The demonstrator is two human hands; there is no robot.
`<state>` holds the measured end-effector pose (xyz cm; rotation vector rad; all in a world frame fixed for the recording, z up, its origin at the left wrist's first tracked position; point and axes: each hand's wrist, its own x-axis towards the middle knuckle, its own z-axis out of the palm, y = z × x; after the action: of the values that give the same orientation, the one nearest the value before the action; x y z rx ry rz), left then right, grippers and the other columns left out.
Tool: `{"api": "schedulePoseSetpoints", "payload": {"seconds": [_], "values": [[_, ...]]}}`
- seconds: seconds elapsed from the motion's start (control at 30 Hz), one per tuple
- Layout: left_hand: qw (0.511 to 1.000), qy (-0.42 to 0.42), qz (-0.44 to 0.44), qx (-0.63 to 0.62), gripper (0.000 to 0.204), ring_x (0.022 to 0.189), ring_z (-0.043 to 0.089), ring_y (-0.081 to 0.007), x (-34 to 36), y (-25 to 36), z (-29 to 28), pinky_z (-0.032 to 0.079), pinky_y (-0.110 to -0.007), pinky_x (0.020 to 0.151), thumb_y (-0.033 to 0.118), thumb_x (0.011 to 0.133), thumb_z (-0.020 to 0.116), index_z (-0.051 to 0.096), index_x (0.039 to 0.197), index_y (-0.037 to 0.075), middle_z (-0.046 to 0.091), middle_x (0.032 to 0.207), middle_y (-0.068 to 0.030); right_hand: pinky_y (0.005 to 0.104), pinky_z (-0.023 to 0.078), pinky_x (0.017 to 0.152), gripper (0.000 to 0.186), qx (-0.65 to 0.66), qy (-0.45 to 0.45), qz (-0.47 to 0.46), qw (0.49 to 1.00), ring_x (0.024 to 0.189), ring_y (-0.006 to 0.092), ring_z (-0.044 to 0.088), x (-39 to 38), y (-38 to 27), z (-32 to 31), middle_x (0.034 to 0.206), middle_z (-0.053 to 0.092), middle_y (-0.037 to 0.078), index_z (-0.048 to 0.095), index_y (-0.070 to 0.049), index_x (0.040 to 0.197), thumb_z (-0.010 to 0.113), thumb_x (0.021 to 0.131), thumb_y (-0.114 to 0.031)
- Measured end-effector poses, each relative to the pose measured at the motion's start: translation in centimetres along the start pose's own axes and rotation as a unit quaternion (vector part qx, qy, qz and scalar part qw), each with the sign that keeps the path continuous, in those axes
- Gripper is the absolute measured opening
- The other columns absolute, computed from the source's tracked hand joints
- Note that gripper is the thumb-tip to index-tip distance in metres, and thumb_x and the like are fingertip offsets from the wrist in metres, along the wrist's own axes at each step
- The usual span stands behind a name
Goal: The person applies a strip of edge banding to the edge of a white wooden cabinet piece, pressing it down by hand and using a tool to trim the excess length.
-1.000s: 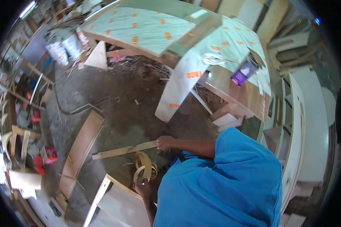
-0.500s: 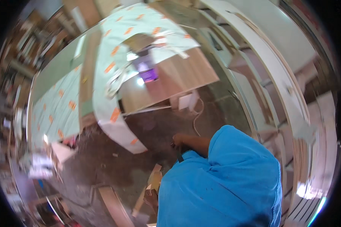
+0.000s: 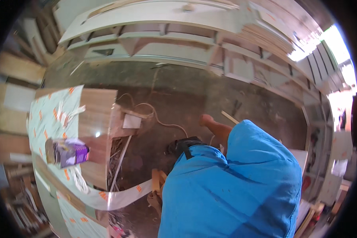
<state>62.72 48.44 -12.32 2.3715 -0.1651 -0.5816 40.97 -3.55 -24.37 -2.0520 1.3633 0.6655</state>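
My left hand (image 3: 154,199), low in the view beside my blue shirt, is closed on a tan band-like piece (image 3: 156,180). It looks like a roll or a bent strip; its exact kind cannot be made out. My right hand (image 3: 205,119) is held out over the dark floor, away from anything near it. Its fingers are too smeared to read. Between my hands, a black item (image 3: 182,146) with a strap shows at the front edge of my shirt.
To the left stands a worktable with a wood-grain panel (image 3: 95,137), printed white sheeting (image 3: 47,113) and a purple box (image 3: 81,154). A cable (image 3: 162,122) runs over the floor. Long white shelving frames (image 3: 174,59) lie across the far side. A thin wood strip (image 3: 229,116) is beyond my right arm.
My view has swung to the right, so the table now sits at the left and the shelving across the top. My left hand still holds the tan piece; my right arm reaches farther out.
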Motion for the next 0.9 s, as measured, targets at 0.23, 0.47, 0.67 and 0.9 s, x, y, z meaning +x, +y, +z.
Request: {"api": "schedulePoseSetpoints", "payload": {"seconds": [0.23,0.47,0.67,0.9], "values": [[0.988,-0.101,0.115,-0.024,0.031,0.052,0.052,-0.0183,5.1,0.5,4.5,0.04,-0.036,0.052,0.023,0.08,0.061,0.055,0.063,-0.002,0.055,0.056,-0.0104,0.043,0.054,0.082,0.03,0.114,-0.055,0.166,0.978,0.098,0.0342,0.067,-17.5,16.2,12.5,0.105,0.07,0.015,0.074,-0.009,0.095,0.064,0.071,-0.024],[0.877,-0.151,0.381,0.253,0.025,0.055,0.051,-0.0251,10.8,8.2,10.7,0.042,-0.039,0.055,0.017,0.083,0.056,0.059,0.069,-0.004,0.057,0.063,-0.0149,0.0379,0.056,0.073,0.023,0.028,-0.06,0.075,0.995,0.088,0.03,0.069,-21.5,22.5,23.6,0.091,0.071,0.015,0.074,-0.009,0.084,0.068,0.069,-0.026],[0.937,-0.319,0.108,0.096,0.024,0.06,0.049,-0.0225,14.9,19.1,17.4,0.04,-0.041,0.059,0.014,0.079,0.054,0.057,0.071,-0.008,0.051,0.062,-0.0092,0.0377,0.056,0.073,0.021,0.237,0.027,0.175,0.955,0.092,0.0278,0.069,-18.3,23.5,22.8,0.093,0.071,0.015,0.074,-0.008,0.084,0.065,0.072,-0.023],[0.694,-0.291,0.518,0.407,0.019,0.066,0.06,-0.0338,21.4,28.2,26.1,0.044,-0.045,0.063,0.012,0.075,0.058,0.061,0.07,-0.006,0.064,0.072,-0.0251,0.0432,0.054,0.078,0.025,0.114,0.068,0.112,0.985,0.091,0.033,0.068,-12.4,28.4,6.4,0.093,0.07,0.018,0.072,-0.006,0.084,0.057,0.081,-0.025]]}}
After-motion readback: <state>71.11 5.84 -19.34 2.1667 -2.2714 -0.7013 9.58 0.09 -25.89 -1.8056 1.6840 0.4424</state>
